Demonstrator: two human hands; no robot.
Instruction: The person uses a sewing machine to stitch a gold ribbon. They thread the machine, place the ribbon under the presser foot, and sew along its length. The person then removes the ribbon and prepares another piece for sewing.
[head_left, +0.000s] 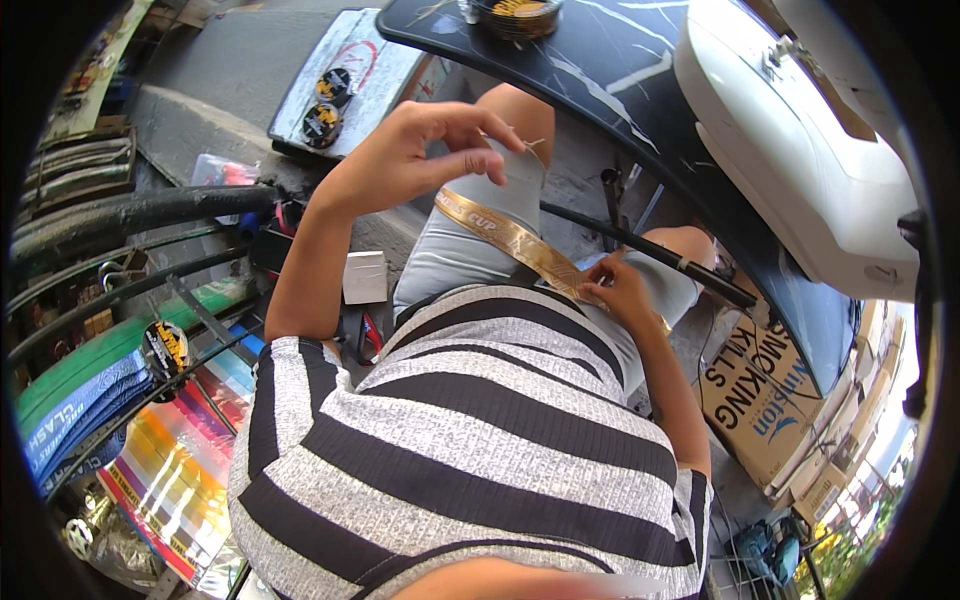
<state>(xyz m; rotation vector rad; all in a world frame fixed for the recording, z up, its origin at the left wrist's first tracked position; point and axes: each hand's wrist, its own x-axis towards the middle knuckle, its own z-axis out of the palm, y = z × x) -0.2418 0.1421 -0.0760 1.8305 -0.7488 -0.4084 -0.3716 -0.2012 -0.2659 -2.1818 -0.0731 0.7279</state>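
My left hand [440, 145] is raised over my left thigh, fingers bent, with a gap between thumb and index finger. A thin pale thread [537, 147] shows at its fingertips; I cannot tell whether it is caught there. Across my lap runs a shiny gold ribbon [510, 238] with pale lettering. Its far end lies on the left thigh below my raised hand. Near my waist, my right hand [620, 290] pinches the ribbon's other part between thumb and fingers.
Ahead stands a black marbled table [620, 85] carrying a white sewing machine [800, 150] and a round roll [515, 15]. Two round black-and-yellow pieces [322, 125] lie on a white board [345, 60]. Printed cardboard [755, 400] leans at right; a black metal rail [140, 215] runs along the left.
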